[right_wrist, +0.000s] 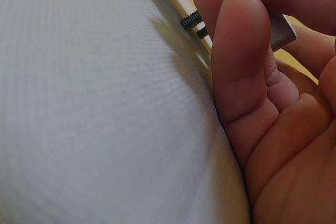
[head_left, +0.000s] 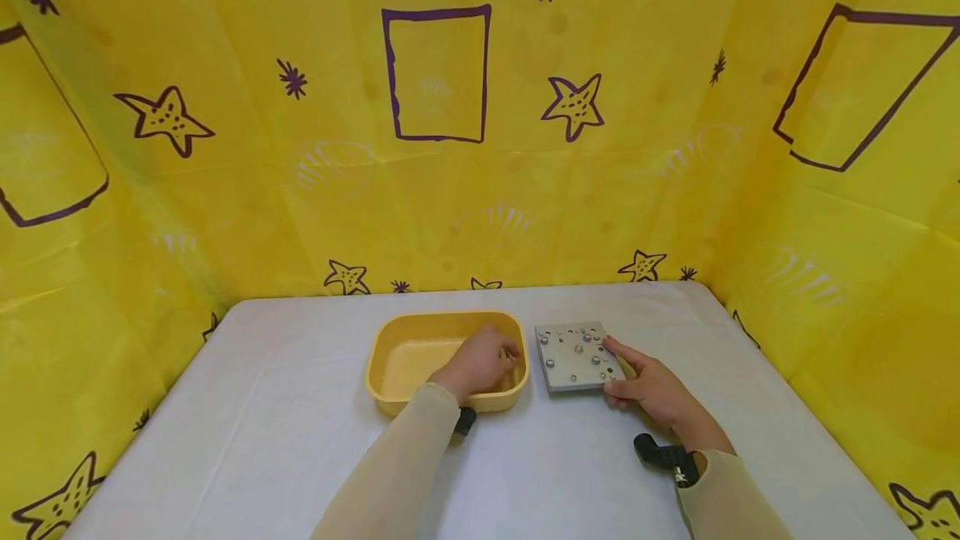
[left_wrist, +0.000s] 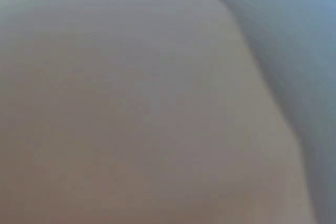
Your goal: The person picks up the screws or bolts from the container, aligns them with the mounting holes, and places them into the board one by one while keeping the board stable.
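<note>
My left hand (head_left: 480, 359) reaches down into the right end of a yellow plastic bin (head_left: 405, 326), its fingers bent near the inner wall. Whether it pinches anything there is too small to make out. The left wrist view is only a blur. To the right of the bin, a square grey metal plate (head_left: 562, 363) with holes carries several screws (head_left: 587, 337) on its top face. My right hand (head_left: 651, 386) grips the plate's right edge between thumb and fingers. In the right wrist view, a dark threaded screw end (right_wrist: 191, 20) sticks out beside the fingertips.
A white-covered table (head_left: 292, 415) bears the bin and plate. Yellow patterned cloth (head_left: 517, 215) walls the back and both sides. Dark camera mounts (head_left: 663, 452) sit at both wrists.
</note>
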Demonstrator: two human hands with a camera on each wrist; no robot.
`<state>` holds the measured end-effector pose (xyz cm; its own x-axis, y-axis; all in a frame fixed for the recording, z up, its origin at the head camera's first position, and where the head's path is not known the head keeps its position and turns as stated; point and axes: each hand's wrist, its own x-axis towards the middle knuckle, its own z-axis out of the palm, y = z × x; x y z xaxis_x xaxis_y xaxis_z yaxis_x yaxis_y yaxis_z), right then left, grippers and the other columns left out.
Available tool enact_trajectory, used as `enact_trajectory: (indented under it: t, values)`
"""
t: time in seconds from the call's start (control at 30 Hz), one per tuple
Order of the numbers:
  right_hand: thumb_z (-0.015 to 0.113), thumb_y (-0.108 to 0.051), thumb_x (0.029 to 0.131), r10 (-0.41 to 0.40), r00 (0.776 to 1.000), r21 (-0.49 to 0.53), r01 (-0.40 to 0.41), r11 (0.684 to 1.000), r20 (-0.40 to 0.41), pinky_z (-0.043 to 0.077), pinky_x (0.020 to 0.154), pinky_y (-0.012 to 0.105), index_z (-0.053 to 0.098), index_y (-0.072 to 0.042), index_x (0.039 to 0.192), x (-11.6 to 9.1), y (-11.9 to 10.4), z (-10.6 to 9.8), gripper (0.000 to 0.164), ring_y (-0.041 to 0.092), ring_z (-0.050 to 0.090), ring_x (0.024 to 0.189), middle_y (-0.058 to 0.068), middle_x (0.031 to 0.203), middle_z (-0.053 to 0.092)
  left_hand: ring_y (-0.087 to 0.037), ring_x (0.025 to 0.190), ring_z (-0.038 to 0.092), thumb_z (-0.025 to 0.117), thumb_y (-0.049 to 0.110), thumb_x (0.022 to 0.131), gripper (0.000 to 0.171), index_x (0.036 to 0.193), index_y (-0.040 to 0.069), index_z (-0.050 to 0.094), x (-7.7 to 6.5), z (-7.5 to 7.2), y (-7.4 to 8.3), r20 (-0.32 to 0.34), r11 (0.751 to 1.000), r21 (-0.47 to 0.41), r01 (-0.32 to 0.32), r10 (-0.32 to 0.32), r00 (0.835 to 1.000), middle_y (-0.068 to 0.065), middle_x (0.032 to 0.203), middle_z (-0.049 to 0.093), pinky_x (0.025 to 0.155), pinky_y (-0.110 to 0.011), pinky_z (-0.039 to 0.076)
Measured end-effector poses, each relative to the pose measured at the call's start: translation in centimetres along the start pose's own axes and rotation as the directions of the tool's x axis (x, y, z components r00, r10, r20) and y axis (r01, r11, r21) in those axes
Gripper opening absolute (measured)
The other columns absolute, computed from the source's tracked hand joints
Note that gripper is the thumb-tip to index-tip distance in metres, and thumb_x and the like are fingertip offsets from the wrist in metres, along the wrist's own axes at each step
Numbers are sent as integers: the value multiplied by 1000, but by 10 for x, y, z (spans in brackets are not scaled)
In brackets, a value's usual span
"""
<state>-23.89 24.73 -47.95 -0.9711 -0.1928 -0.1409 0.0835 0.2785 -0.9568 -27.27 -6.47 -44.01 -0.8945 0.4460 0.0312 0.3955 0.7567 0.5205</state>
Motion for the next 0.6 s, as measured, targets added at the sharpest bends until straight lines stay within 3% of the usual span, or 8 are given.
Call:
enact_trajectory:
  t: [0.13,0.23,0.4,0.5,0.6]
  values:
    - [81,-17,84,-3,1000,-1,3,1000,8,54,66,32,37,-25,156,0,1,0,85,31,64,73,17,145,43,-19,92,53,58,16,101,17,108,15,74,-4,-5,-1,-27,988,-151,44,-48,998,-3,103,55,87,-35,46]
    - [82,-18,83,2,1000,2,-2,1000,7,54,67,32,37,-26,156,1,1,0,86,31,64,74,15,147,40,-21,89,57,53,21,105,20,114,14,70,-6,-12,1,-19,951,-301,74,-84,996,-6,104,61,79,-36,48]
    - [83,-18,82,13,1000,8,-13,1000,6,55,69,32,37,-27,155,2,2,0,87,32,65,76,10,153,33,-30,90,65,53,25,105,19,116,18,67,-10,-24,5,-42,827,-547,126,-177,983,-9,108,64,69,-35,48]
    - [82,-18,83,10,1000,2,-10,1000,8,55,69,31,37,-27,156,2,2,0,86,32,65,76,11,153,33,-34,94,66,54,23,104,19,116,17,67,-9,-27,5,-82,770,-632,93,-185,979,-9,108,65,76,-40,52]
    - [81,-17,84,5,1000,-7,-5,1000,11,54,70,31,36,-25,156,2,2,-1,86,32,65,75,12,152,33,-33,97,66,53,22,104,19,117,14,66,-8,-27,5,-108,728,-683,67,-191,976,-9,108,66,85,-47,52]
